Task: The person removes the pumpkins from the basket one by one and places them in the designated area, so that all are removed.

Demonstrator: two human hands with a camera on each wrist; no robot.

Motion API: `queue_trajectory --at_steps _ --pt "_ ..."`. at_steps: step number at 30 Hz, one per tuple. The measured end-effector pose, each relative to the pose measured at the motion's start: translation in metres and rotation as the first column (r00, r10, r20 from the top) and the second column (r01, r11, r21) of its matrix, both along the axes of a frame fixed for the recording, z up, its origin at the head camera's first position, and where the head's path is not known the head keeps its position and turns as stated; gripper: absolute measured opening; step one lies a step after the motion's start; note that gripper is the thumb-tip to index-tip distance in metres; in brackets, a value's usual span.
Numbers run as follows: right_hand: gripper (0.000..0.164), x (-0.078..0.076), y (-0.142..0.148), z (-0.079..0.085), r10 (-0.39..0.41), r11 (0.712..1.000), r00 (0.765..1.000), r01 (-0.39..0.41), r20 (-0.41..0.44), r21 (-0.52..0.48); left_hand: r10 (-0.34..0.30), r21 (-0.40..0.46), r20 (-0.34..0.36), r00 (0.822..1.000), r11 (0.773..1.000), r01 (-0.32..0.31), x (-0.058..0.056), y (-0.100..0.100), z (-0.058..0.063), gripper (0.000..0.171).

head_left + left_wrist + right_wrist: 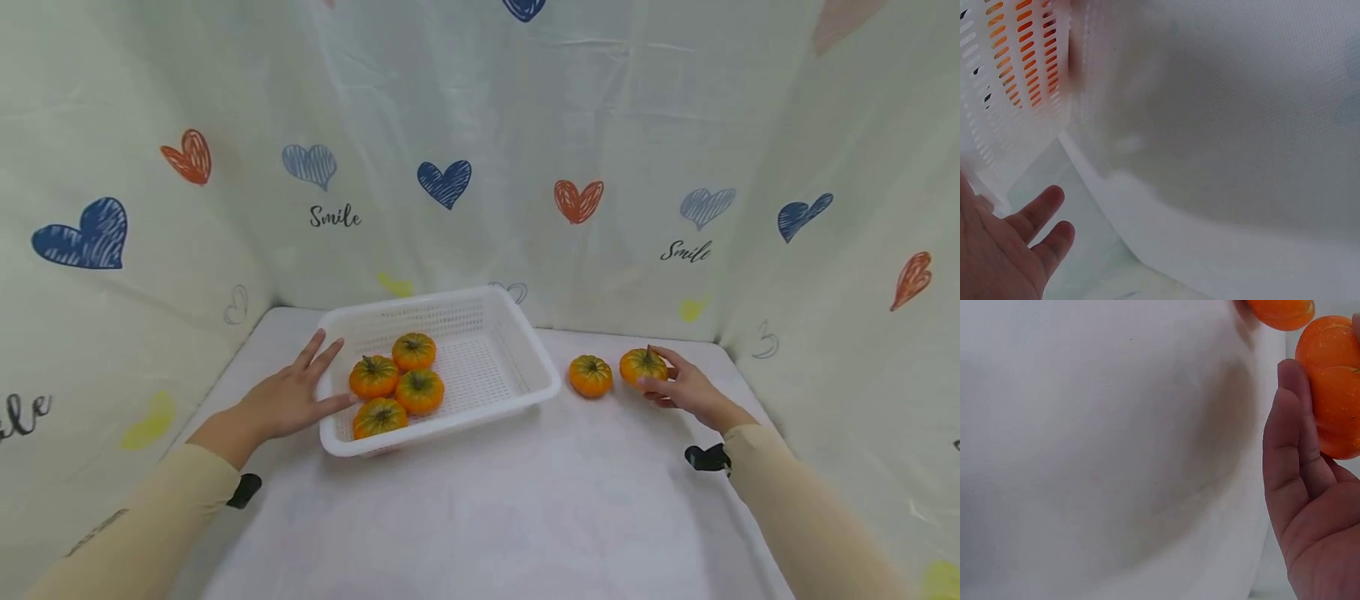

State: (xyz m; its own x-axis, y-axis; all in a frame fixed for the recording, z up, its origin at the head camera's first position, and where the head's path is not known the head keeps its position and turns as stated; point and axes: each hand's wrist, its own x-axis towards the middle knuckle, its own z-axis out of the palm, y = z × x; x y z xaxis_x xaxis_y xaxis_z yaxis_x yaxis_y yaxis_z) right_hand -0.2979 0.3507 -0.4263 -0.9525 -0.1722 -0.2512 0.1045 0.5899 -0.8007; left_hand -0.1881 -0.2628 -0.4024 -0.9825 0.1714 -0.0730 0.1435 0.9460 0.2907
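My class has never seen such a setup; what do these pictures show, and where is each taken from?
No machine here, just a person's bare left hand and right hand. The wide picture comes from a head-worn camera, the other two from wrist-worn ones. On the white table stands a white basket holding four pumpkins; one loose pumpkin lies beside it. The right hand holds another pumpkin, and the left hand is spread at the basket's rim.

Soft light, dim wrist views, diffuse shadows [1225, 409]
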Motion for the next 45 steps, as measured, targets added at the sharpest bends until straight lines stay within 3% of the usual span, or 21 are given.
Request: queue_trajectory --at_steps 10,25,39,45 --pt "0.095 -0.006 0.0 -0.022 -0.023 0.995 1.0 0.021 0.016 0.095 0.015 0.009 0.014 1.0 1.0 -0.015 0.002 0.003 0.0 0.097" --pt "0.096 -0.013 -0.003 -0.026 0.063 0.995 0.998 -0.065 0.026 0.08 0.019 -0.001 -0.005 1.0 1.0 -0.019 0.004 0.001 0.0 0.098" --pt "0.096 -0.014 0.002 -0.034 0.027 1.0 0.994 -0.027 0.105 -0.002 0.011 0.011 0.005 1.0 1.0 -0.011 0.001 0.002 -0.001 0.097" --pt "0.096 -0.015 0.002 -0.035 0.006 1.0 0.995 -0.007 0.098 0.009 0.005 0.009 0.0 1.0 1.0 -0.005 0.001 0.003 0.001 0.097"
